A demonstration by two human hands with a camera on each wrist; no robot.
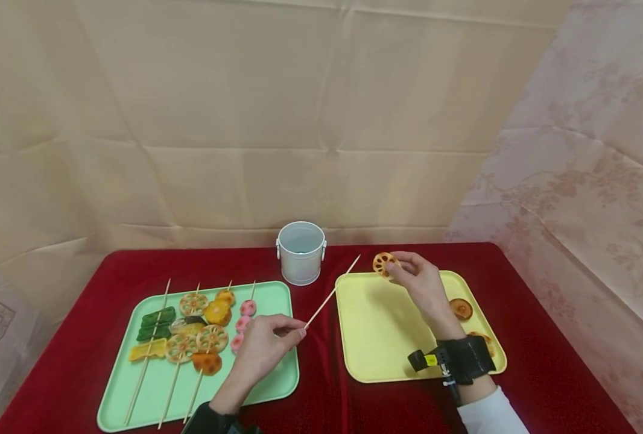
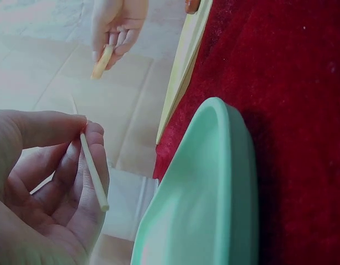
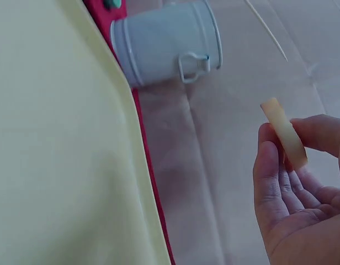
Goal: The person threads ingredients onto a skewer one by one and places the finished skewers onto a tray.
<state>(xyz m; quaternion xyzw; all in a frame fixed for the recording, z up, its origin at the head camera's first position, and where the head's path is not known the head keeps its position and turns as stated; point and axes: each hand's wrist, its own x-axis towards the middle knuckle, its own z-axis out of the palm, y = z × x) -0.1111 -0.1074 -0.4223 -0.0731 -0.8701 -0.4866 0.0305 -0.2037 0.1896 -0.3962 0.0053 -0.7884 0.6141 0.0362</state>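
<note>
My left hand (image 1: 267, 349) pinches a thin wooden skewer (image 1: 332, 292) near its lower end, with the pointed tip slanting up to the right. The skewer (image 2: 93, 171) carries nothing in any view. A lotus root slice (image 1: 385, 264) is held between the thumb and fingers of my right hand (image 1: 421, 286), above the far edge of the yellow tray (image 1: 376, 337). Seen edge-on in the right wrist view, the lotus root slice (image 3: 285, 132) is thick and pale. Skewer tip and slice are apart.
On the left, a green tray (image 1: 267, 386) bears several loaded skewers with green, yellow, lotus root and pink pieces. A small white bucket (image 1: 301, 259) stands at the back between the trays. Browned round slices (image 1: 461, 309) lie at the yellow tray's right side.
</note>
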